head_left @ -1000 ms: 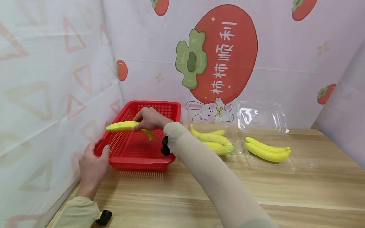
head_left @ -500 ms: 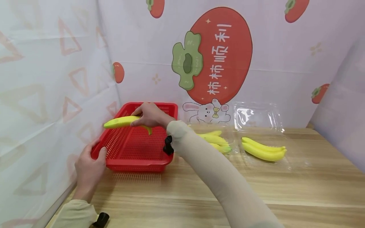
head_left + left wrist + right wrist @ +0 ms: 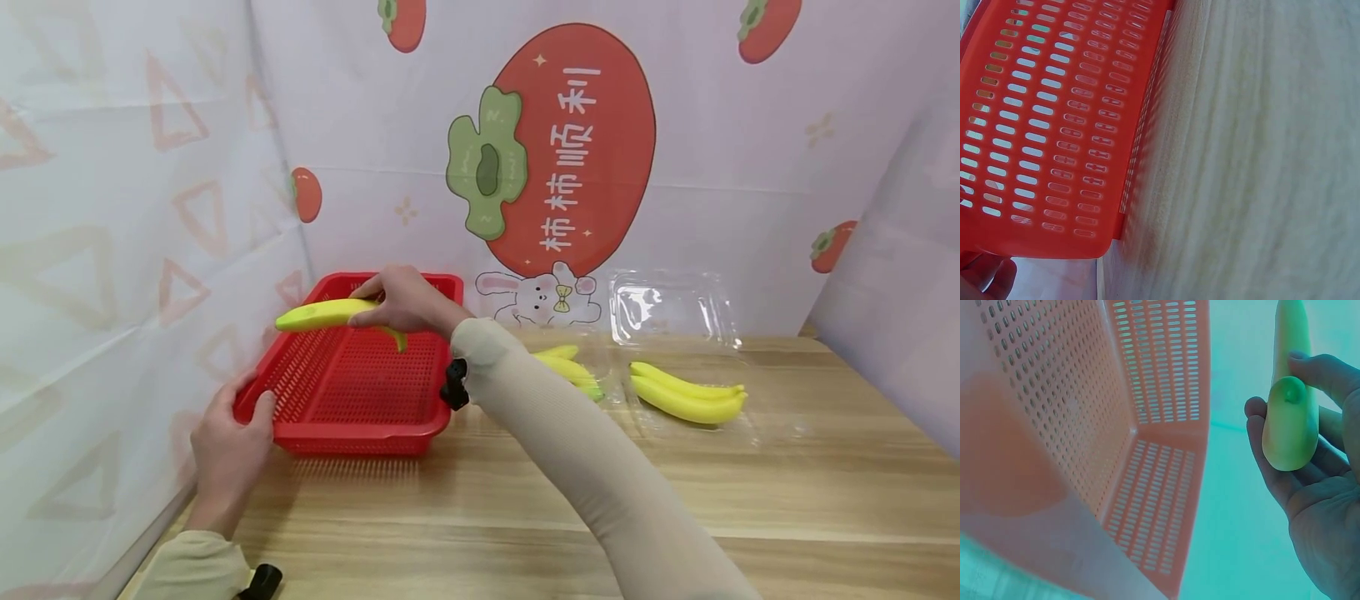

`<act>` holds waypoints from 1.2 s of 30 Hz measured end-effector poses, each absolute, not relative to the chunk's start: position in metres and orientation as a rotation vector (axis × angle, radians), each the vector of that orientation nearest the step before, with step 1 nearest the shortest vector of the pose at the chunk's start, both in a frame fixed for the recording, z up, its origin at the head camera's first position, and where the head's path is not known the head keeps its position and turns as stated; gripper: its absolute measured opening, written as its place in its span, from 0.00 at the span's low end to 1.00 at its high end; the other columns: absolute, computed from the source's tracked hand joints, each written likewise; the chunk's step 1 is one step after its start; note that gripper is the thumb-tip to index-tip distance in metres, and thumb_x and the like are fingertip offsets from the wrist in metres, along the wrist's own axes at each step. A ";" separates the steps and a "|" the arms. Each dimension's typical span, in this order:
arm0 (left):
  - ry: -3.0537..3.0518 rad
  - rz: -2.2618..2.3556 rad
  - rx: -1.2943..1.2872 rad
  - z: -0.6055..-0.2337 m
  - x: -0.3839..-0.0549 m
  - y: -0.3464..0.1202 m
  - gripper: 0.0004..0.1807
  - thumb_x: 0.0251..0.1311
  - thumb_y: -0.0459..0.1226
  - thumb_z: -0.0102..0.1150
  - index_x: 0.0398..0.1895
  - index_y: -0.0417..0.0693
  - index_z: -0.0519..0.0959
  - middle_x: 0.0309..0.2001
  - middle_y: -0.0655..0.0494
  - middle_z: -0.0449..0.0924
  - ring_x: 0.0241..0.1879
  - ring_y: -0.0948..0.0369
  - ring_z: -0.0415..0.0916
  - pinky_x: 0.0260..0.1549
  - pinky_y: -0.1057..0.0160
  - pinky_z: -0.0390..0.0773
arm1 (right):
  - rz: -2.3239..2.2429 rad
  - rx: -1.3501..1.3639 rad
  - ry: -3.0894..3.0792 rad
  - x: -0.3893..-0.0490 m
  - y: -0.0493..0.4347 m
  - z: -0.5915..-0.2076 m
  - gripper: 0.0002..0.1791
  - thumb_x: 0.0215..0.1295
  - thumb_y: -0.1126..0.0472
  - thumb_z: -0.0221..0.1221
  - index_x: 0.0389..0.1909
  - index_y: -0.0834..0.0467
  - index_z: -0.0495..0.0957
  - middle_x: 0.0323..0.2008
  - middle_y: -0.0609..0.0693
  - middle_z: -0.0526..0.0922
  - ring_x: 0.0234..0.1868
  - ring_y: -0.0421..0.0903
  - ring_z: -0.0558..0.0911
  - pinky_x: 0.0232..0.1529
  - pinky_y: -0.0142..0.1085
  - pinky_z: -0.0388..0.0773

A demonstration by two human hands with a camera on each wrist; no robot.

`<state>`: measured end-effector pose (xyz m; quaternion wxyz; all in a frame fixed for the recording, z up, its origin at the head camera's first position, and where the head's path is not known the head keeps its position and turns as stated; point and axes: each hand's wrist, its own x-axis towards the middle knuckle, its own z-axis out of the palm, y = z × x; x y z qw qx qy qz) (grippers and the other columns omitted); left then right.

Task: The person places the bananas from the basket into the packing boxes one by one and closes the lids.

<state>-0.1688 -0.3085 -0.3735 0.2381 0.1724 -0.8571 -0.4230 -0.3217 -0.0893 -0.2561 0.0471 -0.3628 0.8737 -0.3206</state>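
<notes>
My right hand [image 3: 408, 302] holds a yellow banana [image 3: 318, 314] over the red plastic basket [image 3: 352, 431]. The banana's greenish tip points left and its curved end shows beyond the palm. In the right wrist view, thumb and fingers close around the banana [image 3: 1291, 434], which stands apart from the pale pink-looking basket wall [image 3: 1160, 362]. My left hand [image 3: 231, 446] grips the basket's near left corner, thumb outside on the rim. Only some curled fingers [image 3: 1000, 278] of it show beneath the basket corner in the left wrist view, against the slotted red wall [image 3: 1054, 156].
Right of the basket, more bananas [image 3: 566, 371] lie in clear plastic, partly behind my right sleeve [image 3: 585, 442]. Farther right, two bananas [image 3: 690, 396] lie in a clear clamshell with its lid [image 3: 667, 308] raised. A printed cloth wall [image 3: 105, 292] borders the basket's left side.
My right hand has lifted the banana slightly higher over the basket. My left hand keeps its grip on the corner. The head view has shifted a little.
</notes>
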 end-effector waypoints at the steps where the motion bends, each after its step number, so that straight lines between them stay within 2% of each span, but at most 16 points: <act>1: -2.347 -1.160 0.473 -0.374 -0.169 -0.309 0.31 0.77 0.46 0.50 0.81 0.51 0.68 0.73 0.39 0.75 0.63 0.42 0.77 0.54 0.50 0.88 | -0.983 -1.111 2.665 -0.321 -0.088 -0.256 0.24 0.68 0.51 0.72 0.63 0.53 0.86 0.44 0.45 0.89 0.44 0.42 0.80 0.42 0.29 0.80; 2: -2.347 -1.155 0.476 -0.373 -0.168 -0.308 0.31 0.77 0.46 0.50 0.80 0.51 0.68 0.73 0.39 0.76 0.63 0.43 0.78 0.52 0.54 0.88 | -0.988 -1.115 2.664 -0.320 -0.088 -0.256 0.24 0.68 0.51 0.72 0.63 0.54 0.86 0.44 0.45 0.89 0.44 0.42 0.81 0.42 0.29 0.80; 3: -2.347 -1.154 0.475 -0.373 -0.168 -0.308 0.31 0.77 0.45 0.50 0.80 0.51 0.68 0.73 0.39 0.75 0.63 0.42 0.77 0.56 0.48 0.87 | -0.992 -1.118 2.664 -0.320 -0.087 -0.256 0.24 0.68 0.51 0.72 0.63 0.54 0.86 0.44 0.46 0.89 0.44 0.42 0.81 0.41 0.29 0.80; 7: -2.344 -1.156 0.470 -0.373 -0.167 -0.308 0.31 0.77 0.46 0.50 0.80 0.50 0.68 0.73 0.38 0.75 0.63 0.41 0.77 0.56 0.46 0.87 | -0.998 -1.122 2.667 -0.317 -0.084 -0.255 0.24 0.67 0.51 0.72 0.63 0.54 0.86 0.44 0.46 0.90 0.42 0.42 0.81 0.40 0.29 0.80; 8: -2.344 -1.153 0.472 -0.374 -0.167 -0.307 0.31 0.77 0.46 0.50 0.80 0.50 0.68 0.73 0.39 0.75 0.64 0.41 0.77 0.60 0.38 0.83 | -0.999 -1.119 2.668 -0.317 -0.083 -0.254 0.25 0.67 0.51 0.72 0.63 0.54 0.86 0.44 0.46 0.90 0.43 0.42 0.81 0.40 0.29 0.80; 9: -2.343 -1.152 0.472 -0.374 -0.167 -0.307 0.31 0.77 0.46 0.49 0.80 0.50 0.68 0.74 0.39 0.75 0.64 0.41 0.77 0.62 0.35 0.80 | -0.997 -1.117 2.671 -0.316 -0.083 -0.254 0.25 0.67 0.51 0.72 0.63 0.54 0.86 0.44 0.45 0.90 0.43 0.42 0.81 0.40 0.29 0.80; 17: -2.344 -1.174 0.467 -0.376 -0.169 -0.309 0.32 0.77 0.46 0.49 0.81 0.49 0.67 0.74 0.37 0.73 0.65 0.39 0.76 0.61 0.33 0.79 | -0.996 -1.122 2.709 -0.313 -0.073 -0.254 0.23 0.66 0.51 0.73 0.60 0.53 0.88 0.41 0.44 0.89 0.42 0.42 0.80 0.40 0.29 0.78; 18: -2.345 -1.171 0.470 -0.375 -0.169 -0.309 0.32 0.77 0.46 0.49 0.81 0.50 0.67 0.74 0.38 0.74 0.64 0.40 0.76 0.61 0.35 0.80 | -0.989 -1.122 2.716 -0.313 -0.071 -0.253 0.23 0.66 0.51 0.73 0.60 0.53 0.88 0.41 0.44 0.89 0.42 0.42 0.80 0.40 0.29 0.78; 19: -2.346 -1.170 0.473 -0.375 -0.169 -0.309 0.31 0.77 0.47 0.50 0.81 0.50 0.67 0.74 0.38 0.74 0.64 0.40 0.76 0.59 0.41 0.84 | -0.985 -1.125 2.721 -0.313 -0.070 -0.253 0.23 0.66 0.51 0.73 0.60 0.53 0.88 0.41 0.45 0.89 0.42 0.42 0.81 0.40 0.29 0.78; 21: -2.346 -1.170 0.474 -0.375 -0.169 -0.310 0.31 0.77 0.47 0.50 0.80 0.51 0.68 0.73 0.38 0.75 0.64 0.41 0.77 0.50 0.59 0.88 | -0.973 -1.128 2.731 -0.313 -0.067 -0.252 0.23 0.66 0.50 0.73 0.60 0.53 0.88 0.42 0.44 0.90 0.42 0.42 0.81 0.40 0.29 0.79; 23: -2.343 -1.164 0.473 -0.375 -0.168 -0.310 0.31 0.77 0.47 0.50 0.80 0.51 0.69 0.72 0.38 0.76 0.63 0.42 0.77 0.40 0.76 0.80 | -0.950 -1.143 2.750 -0.314 -0.064 -0.252 0.22 0.66 0.50 0.73 0.59 0.52 0.88 0.42 0.44 0.90 0.42 0.42 0.81 0.40 0.29 0.79; 25: -2.338 -1.167 0.467 -0.375 -0.168 -0.311 0.31 0.76 0.47 0.51 0.79 0.51 0.70 0.72 0.38 0.77 0.62 0.42 0.78 0.33 0.85 0.65 | -0.931 -1.149 2.772 -0.315 -0.060 -0.251 0.22 0.66 0.50 0.73 0.59 0.51 0.88 0.42 0.43 0.90 0.42 0.41 0.81 0.41 0.29 0.78; 36: -2.337 -1.162 0.453 -0.377 -0.169 -0.311 0.31 0.77 0.48 0.51 0.79 0.51 0.70 0.71 0.37 0.77 0.61 0.42 0.79 0.32 0.88 0.63 | -0.923 -1.167 2.822 -0.316 -0.026 -0.245 0.21 0.67 0.51 0.73 0.58 0.52 0.89 0.44 0.47 0.91 0.42 0.41 0.80 0.42 0.29 0.76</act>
